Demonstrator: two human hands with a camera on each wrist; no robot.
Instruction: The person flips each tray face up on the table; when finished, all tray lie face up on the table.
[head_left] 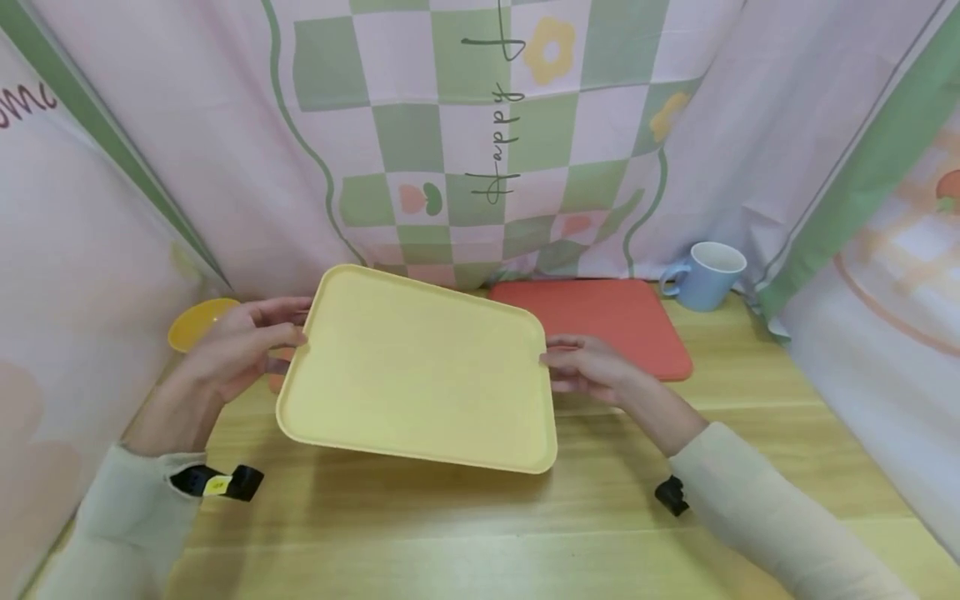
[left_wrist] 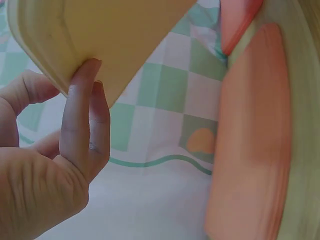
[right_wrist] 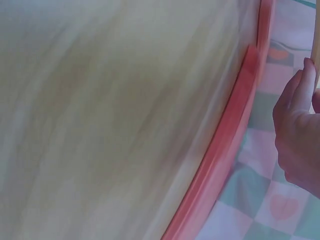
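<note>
A pale yellow rectangular tray [head_left: 427, 375] with a raised rim and rounded corners is held up over the table, tilted. My left hand [head_left: 240, 346] pinches its left edge, with the thumb on the near face and fingers behind. In the left wrist view, fingertips of the left hand [left_wrist: 75, 120] press the tray's underside [left_wrist: 125, 35]. On the opposite edge, my right hand [head_left: 588, 367] grips the rim between thumb and fingers. Only part of the right hand [right_wrist: 300, 130] shows in the right wrist view, at the tray's edge.
Behind the raised tray, a red tray [head_left: 615, 325] lies on the wooden table [head_left: 465, 542]. A coral tray [left_wrist: 252, 140] lies to its left, mostly hidden in the head view. A yellow bowl [head_left: 197, 323] stands far left, a blue mug [head_left: 705, 279] back right. Patterned curtains [head_left: 480, 142] surround the table.
</note>
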